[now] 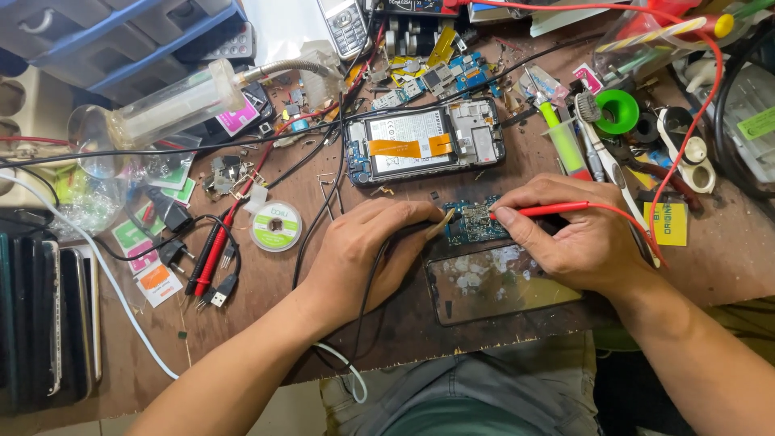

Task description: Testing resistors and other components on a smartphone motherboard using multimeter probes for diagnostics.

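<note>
Both hands gripping meter probes, left hand (367, 250) black probe (404, 230), right hand (577, 234) red probe (537, 211), tips on small circuit board (476, 220).

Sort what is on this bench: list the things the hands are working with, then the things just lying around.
In hand:
- small circuit board
- red probe in right hand
- black probe under left hand

Lying about:
- opened phone
- dark screen panel
- solder wick spool
- spare red and black probes
- toothbrush
- green tape roll
</note>
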